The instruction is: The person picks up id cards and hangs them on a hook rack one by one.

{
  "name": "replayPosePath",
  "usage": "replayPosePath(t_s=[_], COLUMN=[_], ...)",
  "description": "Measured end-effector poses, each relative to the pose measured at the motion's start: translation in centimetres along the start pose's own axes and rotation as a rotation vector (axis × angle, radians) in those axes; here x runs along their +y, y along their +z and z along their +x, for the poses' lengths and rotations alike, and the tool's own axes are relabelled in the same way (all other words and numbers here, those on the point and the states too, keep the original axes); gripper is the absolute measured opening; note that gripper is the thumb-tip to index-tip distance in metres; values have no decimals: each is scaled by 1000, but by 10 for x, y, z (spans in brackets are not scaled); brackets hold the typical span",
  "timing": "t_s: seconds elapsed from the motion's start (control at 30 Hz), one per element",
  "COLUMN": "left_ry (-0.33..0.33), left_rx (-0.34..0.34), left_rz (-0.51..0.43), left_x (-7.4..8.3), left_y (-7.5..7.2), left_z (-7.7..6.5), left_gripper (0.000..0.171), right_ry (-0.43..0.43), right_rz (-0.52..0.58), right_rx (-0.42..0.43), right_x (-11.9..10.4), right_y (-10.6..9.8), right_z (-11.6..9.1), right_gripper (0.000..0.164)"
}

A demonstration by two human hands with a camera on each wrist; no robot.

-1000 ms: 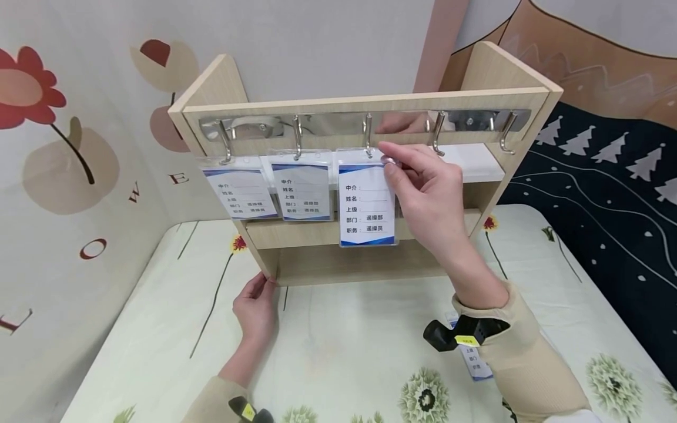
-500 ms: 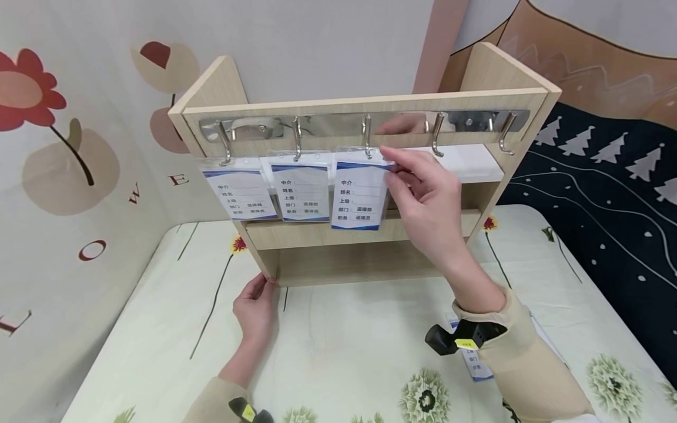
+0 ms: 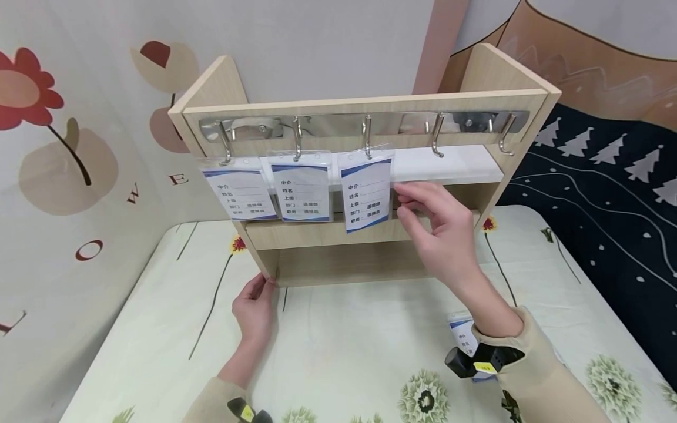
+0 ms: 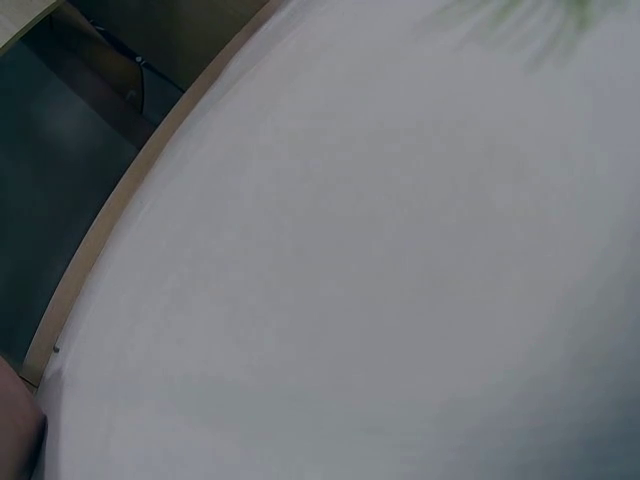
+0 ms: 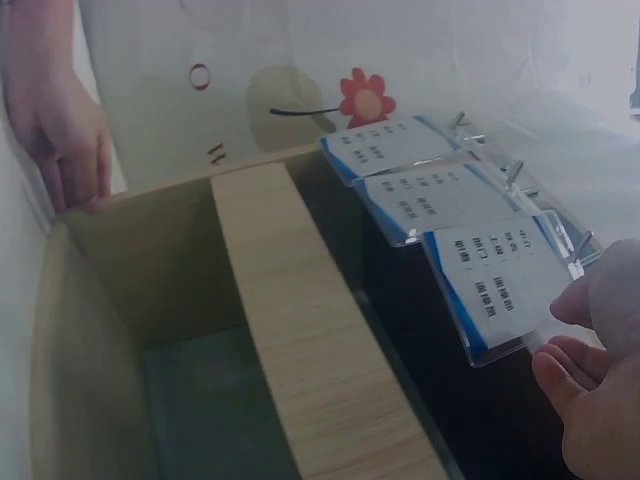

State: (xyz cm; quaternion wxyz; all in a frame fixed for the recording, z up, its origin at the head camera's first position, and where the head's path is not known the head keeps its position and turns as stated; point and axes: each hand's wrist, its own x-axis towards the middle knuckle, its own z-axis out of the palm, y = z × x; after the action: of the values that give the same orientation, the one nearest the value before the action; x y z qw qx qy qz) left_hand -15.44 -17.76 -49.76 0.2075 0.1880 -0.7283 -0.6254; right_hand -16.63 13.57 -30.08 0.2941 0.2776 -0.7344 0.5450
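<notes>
A clear-sleeved name badge (image 3: 368,197) hangs slightly tilted from the middle hook (image 3: 367,135) of a metal rail on a wooden desk shelf (image 3: 317,235). Two more badges hang to its left, one (image 3: 302,194) on the second hook and one (image 3: 240,194) on the first. My right hand (image 3: 439,226) is just right of the tilted badge, thumb and fingers loosely bent and holding nothing. The right wrist view has this hand (image 5: 600,370) beside the badge's edge. My left hand (image 3: 255,314) grips the shelf's lower left front corner.
Two bare hooks, one (image 3: 438,138) and another (image 3: 508,135), are at the rail's right. A white panel (image 3: 449,164) sits behind the hooks. Another badge (image 3: 465,336) lies on the flowered cloth (image 3: 344,335), partly hidden by my right wrist.
My right hand has let go of the third badge and drawn down and right. The badge now hangs from the middle hook, swung askew. My left hand has stayed put.
</notes>
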Motion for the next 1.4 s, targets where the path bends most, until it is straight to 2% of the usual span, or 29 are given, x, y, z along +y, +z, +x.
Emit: replayPosePath(t_s=[0.2,0.47,0.83,1.27,1.4], left_ry=[3,-12,-5,9,6], left_rx=[-5,-9,-2,4,11], left_rz=[-4,-23,4,2,-7], left_x=[1,3,1,-1,-2], left_y=[0,1,1,1,1], left_z=[0,-2,-1,0,1], left_gripper=[30,30,29,29,29], right_ry=[9,-21,168,295,330], right_rz=[-36,-153,-128,-71,-85], right_rx=[-55,-125,-140,-130,-143], right_x=[6,17,32,50,54], right_y=[-4,-9,-19,-24,-31], right_z=[-15,-35,-70,-114,-122], right_gripper=[27,16,18,16,17])
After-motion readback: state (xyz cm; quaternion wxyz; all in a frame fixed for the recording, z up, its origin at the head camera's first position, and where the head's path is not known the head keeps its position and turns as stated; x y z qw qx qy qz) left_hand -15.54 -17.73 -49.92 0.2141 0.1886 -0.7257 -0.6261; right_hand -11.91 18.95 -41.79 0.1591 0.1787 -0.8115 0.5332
